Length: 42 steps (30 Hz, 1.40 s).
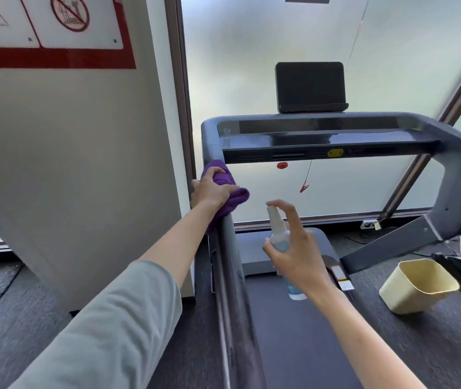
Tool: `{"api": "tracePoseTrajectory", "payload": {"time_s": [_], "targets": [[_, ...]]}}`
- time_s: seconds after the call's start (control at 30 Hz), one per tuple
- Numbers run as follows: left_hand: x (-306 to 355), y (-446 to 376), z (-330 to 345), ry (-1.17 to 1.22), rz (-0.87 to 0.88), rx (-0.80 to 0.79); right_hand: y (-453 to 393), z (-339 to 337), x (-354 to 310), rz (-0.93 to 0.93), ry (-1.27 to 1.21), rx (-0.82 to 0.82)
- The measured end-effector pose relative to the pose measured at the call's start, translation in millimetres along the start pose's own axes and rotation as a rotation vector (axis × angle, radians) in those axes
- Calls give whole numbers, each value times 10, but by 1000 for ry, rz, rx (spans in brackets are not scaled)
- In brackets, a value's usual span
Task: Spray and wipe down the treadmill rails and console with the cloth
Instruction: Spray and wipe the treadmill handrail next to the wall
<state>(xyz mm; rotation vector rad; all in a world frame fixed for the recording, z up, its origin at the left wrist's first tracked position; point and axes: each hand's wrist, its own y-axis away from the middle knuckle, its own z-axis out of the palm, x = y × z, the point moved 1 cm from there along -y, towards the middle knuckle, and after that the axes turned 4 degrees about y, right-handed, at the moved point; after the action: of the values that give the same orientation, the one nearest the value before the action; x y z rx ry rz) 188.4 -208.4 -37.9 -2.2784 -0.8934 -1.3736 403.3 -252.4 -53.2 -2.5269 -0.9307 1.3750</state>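
you have open room above the belt (302,332); the left rail (229,276), console (327,136) and yellow bin (417,287) hem it in.

Your dark floor (21,318) carries the treadmill (302,332), and a pale yellow bin (417,287) sits on the floor just right of its belt.
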Motion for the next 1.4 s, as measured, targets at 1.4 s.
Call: {"api": "tracePoseTrajectory", "payload": {"time_s": [1.4], "targets": [[-337,1689,-144,351,-13,-68,370,-23,-145,-50,-94,154]]}}
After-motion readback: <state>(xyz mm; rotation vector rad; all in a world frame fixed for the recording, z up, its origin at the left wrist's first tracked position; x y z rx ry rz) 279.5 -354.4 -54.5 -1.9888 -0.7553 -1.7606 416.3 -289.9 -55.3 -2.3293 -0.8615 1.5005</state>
